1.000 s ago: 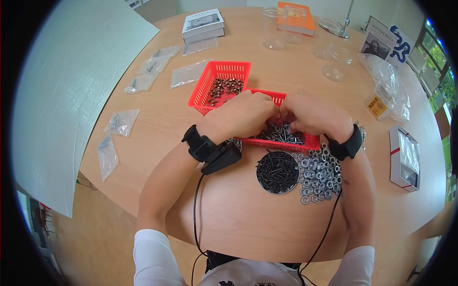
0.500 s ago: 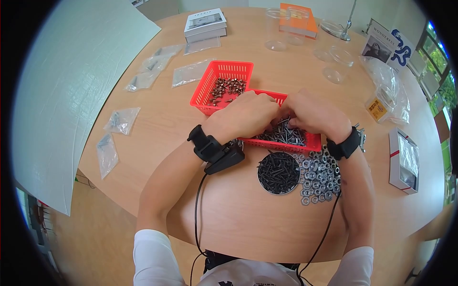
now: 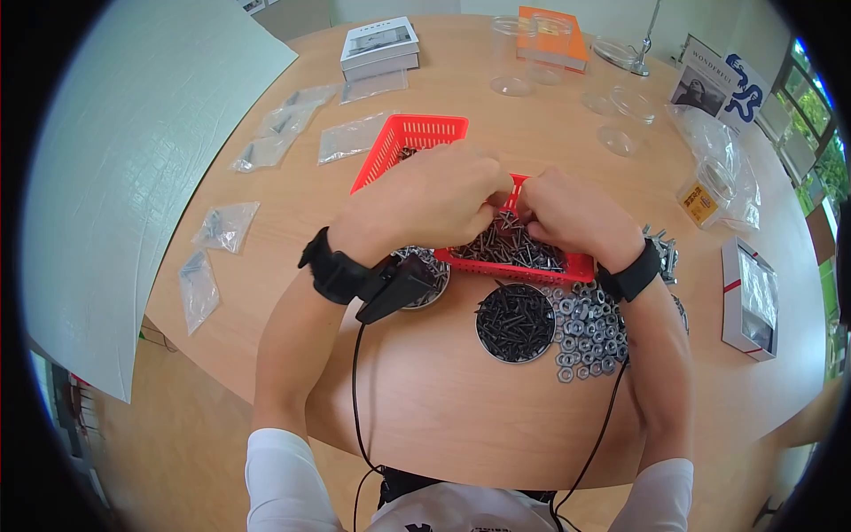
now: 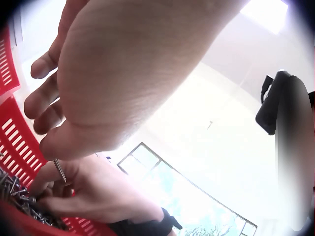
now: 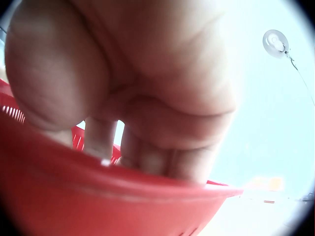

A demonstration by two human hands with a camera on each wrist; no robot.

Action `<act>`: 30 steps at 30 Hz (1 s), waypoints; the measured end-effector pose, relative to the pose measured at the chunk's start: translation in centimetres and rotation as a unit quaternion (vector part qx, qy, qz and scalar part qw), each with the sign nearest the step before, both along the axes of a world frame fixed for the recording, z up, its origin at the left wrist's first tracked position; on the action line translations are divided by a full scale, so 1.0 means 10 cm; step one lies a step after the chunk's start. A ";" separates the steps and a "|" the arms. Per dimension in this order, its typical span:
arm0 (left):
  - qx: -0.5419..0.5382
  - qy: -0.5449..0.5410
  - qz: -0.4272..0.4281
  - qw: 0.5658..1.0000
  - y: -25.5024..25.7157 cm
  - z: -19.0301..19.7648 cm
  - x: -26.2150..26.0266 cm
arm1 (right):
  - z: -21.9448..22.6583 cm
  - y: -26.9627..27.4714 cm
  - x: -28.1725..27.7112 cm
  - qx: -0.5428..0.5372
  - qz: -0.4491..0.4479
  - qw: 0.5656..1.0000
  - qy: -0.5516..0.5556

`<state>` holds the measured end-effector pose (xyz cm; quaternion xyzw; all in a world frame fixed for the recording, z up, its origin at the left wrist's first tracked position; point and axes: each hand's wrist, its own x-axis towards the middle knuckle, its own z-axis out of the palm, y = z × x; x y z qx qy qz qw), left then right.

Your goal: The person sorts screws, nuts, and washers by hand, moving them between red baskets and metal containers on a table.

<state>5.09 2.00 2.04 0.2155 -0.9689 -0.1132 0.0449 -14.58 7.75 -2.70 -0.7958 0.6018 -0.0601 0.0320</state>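
Note:
My left hand (image 3: pixel 434 195) is over the place where two red baskets meet. In the left wrist view a threaded screw (image 4: pixel 60 170) sticks out below its thumb, pinched by the fingertips. My right hand (image 3: pixel 576 208) is at the right-hand red basket (image 3: pixel 581 266), its fingers bent down inside the rim. Silver screws (image 3: pixel 514 248) fill that basket. I cannot tell whether the right fingertips hold one. The left-hand red basket (image 3: pixel 430 129), with brownish screws (image 3: pixel 408 153) in it, is partly hidden behind my left hand.
A round dish of black screws (image 3: pixel 516 322) stands before the baskets, beside loose hex nuts (image 3: pixel 589 332). Another dish of silver pieces (image 3: pixel 434 282) lies under my left wrist. Small plastic bags (image 3: pixel 226 226), clear cups (image 3: pixel 512 58), books (image 3: pixel 379 49) and a white box (image 3: pixel 751 297) surround them.
My left hand has lifted and moved up and left, now covering much of the left-hand basket and uncovering the dish below its wrist. The right hand has stayed near the same place.

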 end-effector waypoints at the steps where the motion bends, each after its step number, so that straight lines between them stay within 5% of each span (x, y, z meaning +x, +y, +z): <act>1: -0.006 0.011 0.005 1.000 0.02 0.04 0.03 | 0.00 0.00 0.01 0.003 0.001 1.000 0.001; 14: -0.017 -0.023 0.016 0.999 0.25 0.24 0.12 | 0.06 0.00 -0.01 0.043 0.030 0.999 0.000; 30: -0.050 0.056 0.020 0.997 0.13 0.33 0.42 | 0.38 0.28 0.13 -0.047 0.091 0.982 -0.160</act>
